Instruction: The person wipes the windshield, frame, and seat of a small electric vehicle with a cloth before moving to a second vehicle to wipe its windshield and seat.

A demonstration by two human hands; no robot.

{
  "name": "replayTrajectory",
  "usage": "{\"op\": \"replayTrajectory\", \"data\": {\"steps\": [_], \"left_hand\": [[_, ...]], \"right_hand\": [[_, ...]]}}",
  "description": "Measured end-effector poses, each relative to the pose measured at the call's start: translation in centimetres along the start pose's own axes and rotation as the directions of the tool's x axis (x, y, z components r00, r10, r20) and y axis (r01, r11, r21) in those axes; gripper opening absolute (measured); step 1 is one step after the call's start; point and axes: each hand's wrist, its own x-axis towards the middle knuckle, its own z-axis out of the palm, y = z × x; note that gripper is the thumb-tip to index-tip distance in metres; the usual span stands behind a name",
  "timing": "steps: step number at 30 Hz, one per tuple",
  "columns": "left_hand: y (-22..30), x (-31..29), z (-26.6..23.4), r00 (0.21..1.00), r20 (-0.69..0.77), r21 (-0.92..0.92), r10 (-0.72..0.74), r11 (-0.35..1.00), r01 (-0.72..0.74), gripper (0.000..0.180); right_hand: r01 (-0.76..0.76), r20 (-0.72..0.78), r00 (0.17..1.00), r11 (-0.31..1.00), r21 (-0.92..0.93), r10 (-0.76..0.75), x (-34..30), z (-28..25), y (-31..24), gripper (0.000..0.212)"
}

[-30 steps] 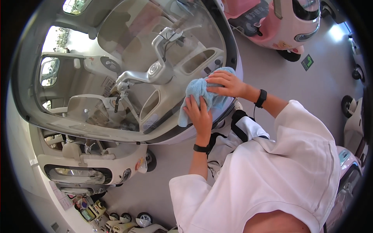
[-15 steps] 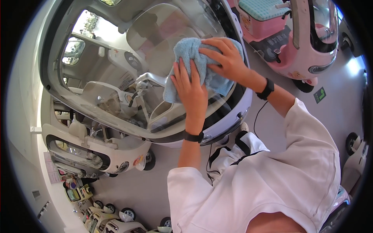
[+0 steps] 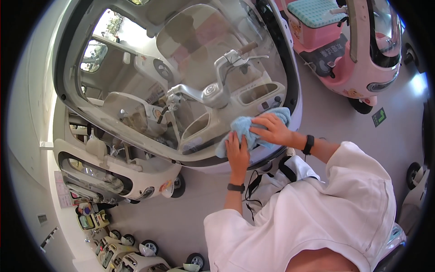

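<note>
A crumpled light-blue cloth point(image 3: 241, 124) lies against the lower edge of a small vehicle's clear windshield point(image 3: 136, 97). My left hand point(image 3: 237, 155) presses the cloth's lower left part, its fingers bent into the fabric. To its right, my right hand point(image 3: 275, 130) grips the bunched upper part of the cloth. Behind the glass are silver handlebars point(image 3: 209, 93), beige storage pockets and a seat. The cloth hides part of the windshield's dark lower border, and my palms are hidden from view.
A pink scooter-like vehicle point(image 3: 358, 77) with a teal-topped seat stands at the far right. Another cream vehicle point(image 3: 136, 174) is on the left, with several smaller ones behind it. A green floor marker point(image 3: 379, 117) and a dark cable point(image 3: 250, 185) also show.
Both hands and the cloth have moved down the windshield toward me, from its middle to its lower edge. The handlebars behind the glass are now uncovered.
</note>
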Motion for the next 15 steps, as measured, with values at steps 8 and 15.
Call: {"op": "replayTrajectory", "data": {"steps": [8,15], "left_hand": [[-1.0,10.8,-6.7,0.938,-0.343,0.022,-0.048,0.998,0.059,0.054],[-1.9,5.5,-4.2,0.963,-0.269,-0.074,-0.03,0.997,0.011,0.046]], "right_hand": [[-0.039,-0.176,0.984,0.999,-0.037,0.032,13.2,-3.3,-0.4,0.053],[-0.125,-0.201,0.972,0.992,-0.022,0.118,7.1,0.8,-2.4,0.06]]}}
